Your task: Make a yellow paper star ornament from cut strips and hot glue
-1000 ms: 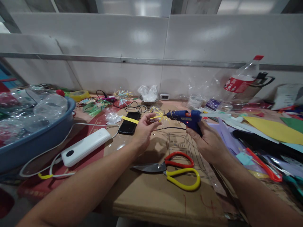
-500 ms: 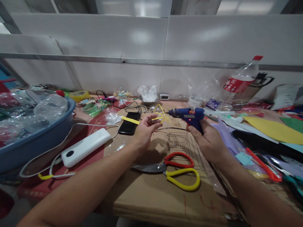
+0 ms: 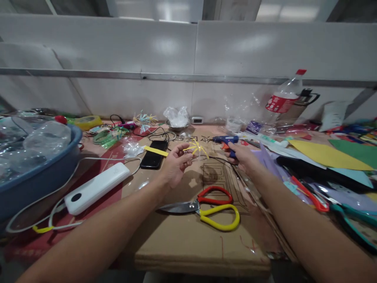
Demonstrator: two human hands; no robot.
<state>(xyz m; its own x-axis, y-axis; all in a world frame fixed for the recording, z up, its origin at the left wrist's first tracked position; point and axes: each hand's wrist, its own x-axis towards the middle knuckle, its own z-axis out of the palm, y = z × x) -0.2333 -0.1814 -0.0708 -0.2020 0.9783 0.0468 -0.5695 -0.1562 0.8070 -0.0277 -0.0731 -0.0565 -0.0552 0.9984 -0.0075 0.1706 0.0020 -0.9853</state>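
My left hand (image 3: pixel 178 163) pinches a small piece with thin yellow strips (image 3: pixel 198 148) that fan outward above the cardboard (image 3: pixel 173 239). To its right, my right hand (image 3: pixel 243 155) is closed on the handle of a blue glue gun (image 3: pixel 225 139), whose nozzle points left, held low over the cardboard. Scissors with one red and one yellow handle (image 3: pixel 222 227) lie in front of both hands, blades to the left. Beside my left hand a yellow strip (image 3: pixel 156 151) rests across a black phone (image 3: pixel 151 160).
A white power bank (image 3: pixel 97 188) with a cable lies left, near a blue basin (image 3: pixel 38 169) of plastic bottles. Coloured sheets (image 3: pixel 330 153), pliers (image 3: pixel 350 224) and a red-capped bottle (image 3: pixel 282 100) are on the right. A bowl with clear plastic (image 3: pixel 176 118) stands behind.
My right hand has lowered the glue gun away from the yellow strips, toward the cardboard. My left hand still holds the strips, which have turned slightly. The view has shifted a little to the right.
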